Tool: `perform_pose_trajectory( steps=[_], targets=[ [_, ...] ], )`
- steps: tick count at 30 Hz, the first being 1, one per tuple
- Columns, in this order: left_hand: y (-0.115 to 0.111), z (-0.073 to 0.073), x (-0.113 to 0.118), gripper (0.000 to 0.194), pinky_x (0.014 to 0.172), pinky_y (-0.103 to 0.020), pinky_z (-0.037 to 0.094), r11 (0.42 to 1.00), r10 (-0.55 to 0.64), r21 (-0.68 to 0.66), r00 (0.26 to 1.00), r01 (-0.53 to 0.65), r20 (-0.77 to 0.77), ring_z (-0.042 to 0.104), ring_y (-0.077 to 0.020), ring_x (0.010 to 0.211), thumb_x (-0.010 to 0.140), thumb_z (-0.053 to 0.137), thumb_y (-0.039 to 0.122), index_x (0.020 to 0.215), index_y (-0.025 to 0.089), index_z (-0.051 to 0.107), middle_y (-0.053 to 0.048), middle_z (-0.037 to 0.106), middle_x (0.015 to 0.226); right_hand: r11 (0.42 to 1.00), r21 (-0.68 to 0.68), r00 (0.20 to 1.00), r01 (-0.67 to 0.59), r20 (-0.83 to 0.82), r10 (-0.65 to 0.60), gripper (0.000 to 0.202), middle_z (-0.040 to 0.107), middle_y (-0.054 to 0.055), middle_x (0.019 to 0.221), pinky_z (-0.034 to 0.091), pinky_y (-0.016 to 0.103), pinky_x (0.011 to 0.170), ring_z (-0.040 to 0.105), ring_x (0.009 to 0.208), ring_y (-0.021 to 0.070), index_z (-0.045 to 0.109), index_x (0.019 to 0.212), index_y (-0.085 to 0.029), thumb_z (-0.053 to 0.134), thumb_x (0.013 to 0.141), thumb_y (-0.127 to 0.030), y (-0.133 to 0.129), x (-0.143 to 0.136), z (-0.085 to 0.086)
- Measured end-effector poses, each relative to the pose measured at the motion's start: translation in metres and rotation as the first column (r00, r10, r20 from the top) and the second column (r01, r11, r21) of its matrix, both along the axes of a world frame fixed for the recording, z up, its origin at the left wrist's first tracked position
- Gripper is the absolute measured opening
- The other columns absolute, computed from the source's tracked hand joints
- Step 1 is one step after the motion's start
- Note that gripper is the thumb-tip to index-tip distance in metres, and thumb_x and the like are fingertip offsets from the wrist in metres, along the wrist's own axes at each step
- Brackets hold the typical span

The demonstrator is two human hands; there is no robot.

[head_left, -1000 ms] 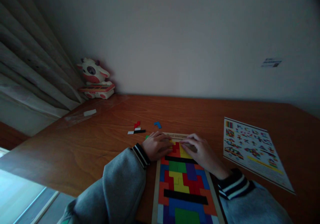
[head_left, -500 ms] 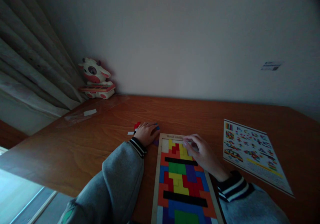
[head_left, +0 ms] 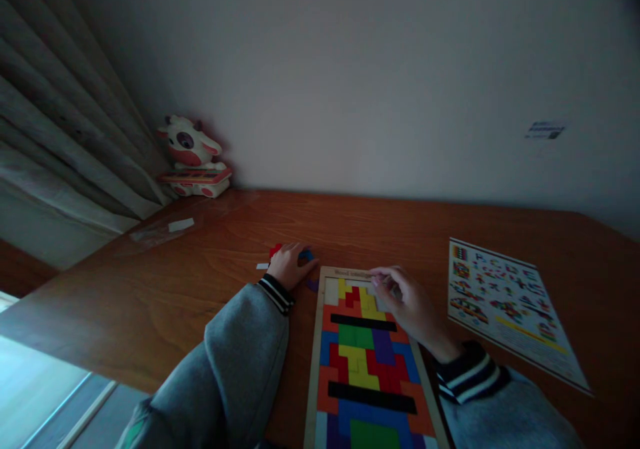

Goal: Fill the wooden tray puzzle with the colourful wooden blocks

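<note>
A wooden puzzle board (head_left: 313,375) lies lengthwise before me, with colored block pieces and long black bars in its frame. My left hand (head_left: 291,265) rests over a small group of loose pieces beyond the board's upper left corner. Its thumb is spread from the fingers, and a blue piece (head_left: 306,254) shows between them. A red piece (head_left: 275,249) and a white piece (head_left: 263,266) lie left of that hand; a purple piece (head_left: 313,285) is under its thumb side. Over the board's upper right corner, my right hand (head_left: 403,299) has thumb and fingertips together; what they hold is unclear.
A printed sheet of colored figures (head_left: 510,309) lies on the wooden table (head_left: 150,289) at the right. A cow-shaped toy keyboard (head_left: 195,159) stands at the back left beside the curtain (head_left: 60,122). A white strip (head_left: 181,225) lies in front of the toy.
My left thumb and fingers have spread wider, showing more of the blue and purple pieces. My right fingertips have shifted slightly to the right.
</note>
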State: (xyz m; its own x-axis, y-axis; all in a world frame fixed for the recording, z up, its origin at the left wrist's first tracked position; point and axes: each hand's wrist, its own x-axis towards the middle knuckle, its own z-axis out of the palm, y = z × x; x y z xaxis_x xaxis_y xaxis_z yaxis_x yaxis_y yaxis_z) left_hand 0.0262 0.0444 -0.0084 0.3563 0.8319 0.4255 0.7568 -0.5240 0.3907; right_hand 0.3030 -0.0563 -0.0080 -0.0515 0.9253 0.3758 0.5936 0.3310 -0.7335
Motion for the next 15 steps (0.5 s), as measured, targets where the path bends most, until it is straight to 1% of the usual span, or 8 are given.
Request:
perform_pose_trajectory(
  steps=[2, 3, 5, 7, 8, 10, 13, 15],
  targets=[
    [-0.006, 0.003, 0.005, 0.039, 0.088, -0.040, 0.055, 0.998, -0.037, -0.042, 0.984, 0.045, 0.171, 0.068, -0.0233, 0.095, 0.081, 0.071, 0.046, 0.107, 0.018, 0.065, -0.008, 0.071, 0.105, 1.000, 0.022, 1.000, 0.008, -0.013, -0.008, 0.025, 0.066, 0.007, 0.094, 0.054, 0.037, 0.073, 0.062, 0.079, 0.0195, 0.064, 0.104, -0.023, 0.050, 0.094, -0.041, -0.001, -0.001, 0.002],
    [-0.011, 0.005, 0.009, 0.041, 0.087, -0.039, 0.056, 0.992, -0.068, -0.087, 0.957, 0.096, 0.283, 0.068, -0.0223, 0.095, 0.080, 0.073, 0.046, 0.108, 0.018, 0.065, -0.009, 0.071, 0.105, 0.999, 0.034, 1.000, -0.002, -0.020, 0.002, 0.024, 0.066, 0.007, 0.096, 0.054, 0.037, 0.074, 0.062, 0.080, 0.0194, 0.064, 0.106, -0.023, 0.051, 0.094, -0.041, -0.002, -0.002, 0.004],
    [-0.024, 0.010, 0.021, 0.045, 0.086, -0.038, 0.057, 0.941, -0.119, -0.210, 0.839, 0.267, 0.531, 0.069, -0.0214, 0.095, 0.079, 0.074, 0.047, 0.110, 0.016, 0.063, -0.010, 0.071, 0.106, 0.997, 0.057, 0.998, -0.059, -0.028, 0.061, 0.023, 0.065, 0.007, 0.100, 0.054, 0.036, 0.076, 0.062, 0.082, 0.0190, 0.063, 0.109, -0.025, 0.052, 0.094, -0.039, -0.004, -0.004, 0.008],
    [-0.039, 0.015, 0.035, 0.047, 0.089, -0.039, 0.057, 0.823, -0.139, -0.290, 0.669, 0.488, 0.731, 0.069, -0.0221, 0.098, 0.079, 0.073, 0.048, 0.110, 0.014, 0.062, -0.012, 0.071, 0.108, 0.988, 0.074, 0.990, -0.137, -0.016, 0.139, 0.024, 0.064, 0.006, 0.102, 0.054, 0.035, 0.076, 0.062, 0.083, 0.0184, 0.062, 0.114, -0.026, 0.054, 0.094, -0.037, -0.006, -0.007, 0.012],
    [-0.046, 0.017, 0.042, 0.046, 0.091, -0.039, 0.056, 0.778, -0.127, -0.301, 0.608, 0.551, 0.784, 0.069, -0.0221, 0.099, 0.079, 0.074, 0.048, 0.109, 0.014, 0.063, -0.012, 0.071, 0.108, 0.982, 0.081, 0.985, -0.170, -0.006, 0.171, 0.026, 0.064, 0.005, 0.102, 0.053, 0.035, 0.077, 0.061, 0.082, 0.0181, 0.061, 0.117, -0.027, 0.056, 0.093, -0.037, -0.007, -0.008, 0.014],
    [-0.059, 0.021, 0.053, 0.045, 0.093, -0.039, 0.055, 0.702, -0.087, -0.329, 0.534, 0.632, 0.841, 0.068, -0.0216, 0.102, 0.081, 0.072, 0.047, 0.110, 0.014, 0.063, -0.013, 0.070, 0.111, 0.973, 0.088, 0.977, -0.213, 0.008, 0.213, 0.029, 0.064, 0.005, 0.103, 0.052, 0.035, 0.077, 0.060, 0.082, 0.0177, 0.060, 0.121, -0.029, 0.058, 0.093, -0.037, -0.009, -0.011, 0.016],
    [-0.070, 0.025, 0.061, 0.044, 0.092, -0.039, 0.055, 0.609, -0.015, -0.360, 0.465, 0.707, 0.885, 0.066, -0.0226, 0.105, 0.082, 0.072, 0.047, 0.111, 0.014, 0.064, -0.013, 0.068, 0.116, 0.973, 0.076, 0.975, -0.218, -0.019, 0.220, 0.028, 0.064, 0.005, 0.102, 0.053, 0.034, 0.076, 0.060, 0.080, 0.0176, 0.061, 0.119, -0.029, 0.059, 0.092, -0.038, -0.011, -0.013, 0.016],
    [-0.073, 0.024, 0.062, 0.043, 0.093, -0.039, 0.054, 0.571, 0.021, -0.369, 0.436, 0.734, 0.900, 0.066, -0.0232, 0.106, 0.082, 0.073, 0.046, 0.111, 0.014, 0.064, -0.013, 0.068, 0.118, 0.976, 0.052, 0.976, -0.210, -0.053, 0.213, 0.028, 0.065, 0.006, 0.102, 0.054, 0.034, 0.074, 0.061, 0.081, 0.0182, 0.061, 0.117, -0.029, 0.061, 0.091, -0.039, -0.011, -0.013, 0.016]
  ],
)
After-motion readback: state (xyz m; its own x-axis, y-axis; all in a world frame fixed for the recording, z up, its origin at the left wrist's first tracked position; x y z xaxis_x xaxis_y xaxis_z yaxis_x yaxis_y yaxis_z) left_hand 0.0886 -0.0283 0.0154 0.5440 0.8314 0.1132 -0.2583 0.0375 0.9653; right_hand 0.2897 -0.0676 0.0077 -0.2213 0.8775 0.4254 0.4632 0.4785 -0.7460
